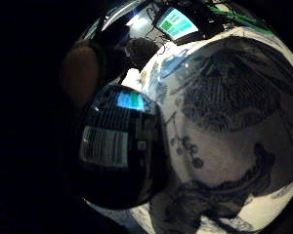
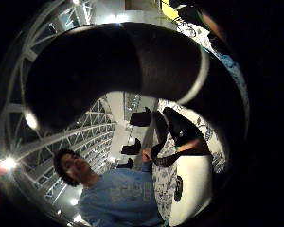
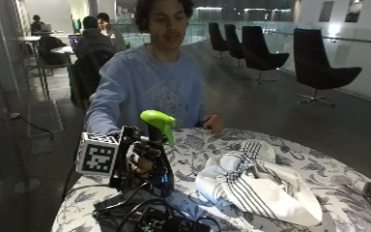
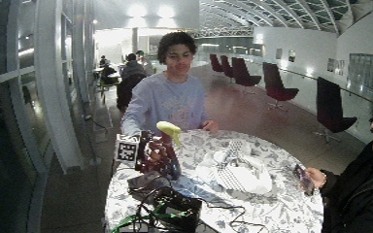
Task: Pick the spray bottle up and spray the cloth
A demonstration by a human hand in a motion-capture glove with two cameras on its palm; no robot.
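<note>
We find the right hand at the counter's near edge, its grip closed around the dark body of the bottle. The bottle stands upright, its base at or just above the counter; we cannot tell which. Its green head rises clear above the fingers. The cloth lies crumpled just beside it, apart.

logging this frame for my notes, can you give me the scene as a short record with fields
right hand: gloved right hand grips the spray bottle's dark body
spray bottle: spray bottle upright, green head on top, nozzle toward the cloth
cloth: white cloth with dark stripes, crumpled on the table beside the bottle
table: round table with floral cover
left hand: bare left hand rests on the table's far edge
</note>
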